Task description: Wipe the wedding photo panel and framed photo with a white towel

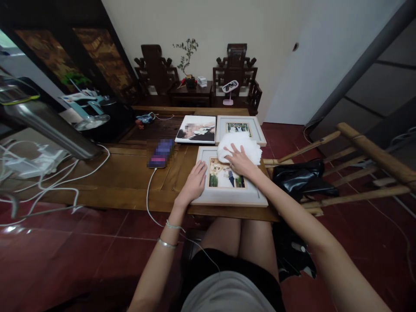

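A light wooden picture frame (234, 198) with a wide white border and a photo in its middle lies flat near the table's front edge. My left hand (196, 178) rests on its left side, fingers stretched out flat. A crumpled white cloth (251, 145) covers the frame's upper right part and reaches toward a second picture frame (260, 132) behind. My right hand (239, 161) lies on the cloth with its fingers spread, pressing down from above. To the left of the second frame is a white-edged photo panel (196, 128).
A phone (159, 154) on a white cable lies to the left on the wooden table (130, 177). Farther left are a steel bottle (55, 123), tangled white cables (42, 177) and a pot lid (94, 122). A bamboo chair (364, 138) with a black bag (302, 177) stands at right.
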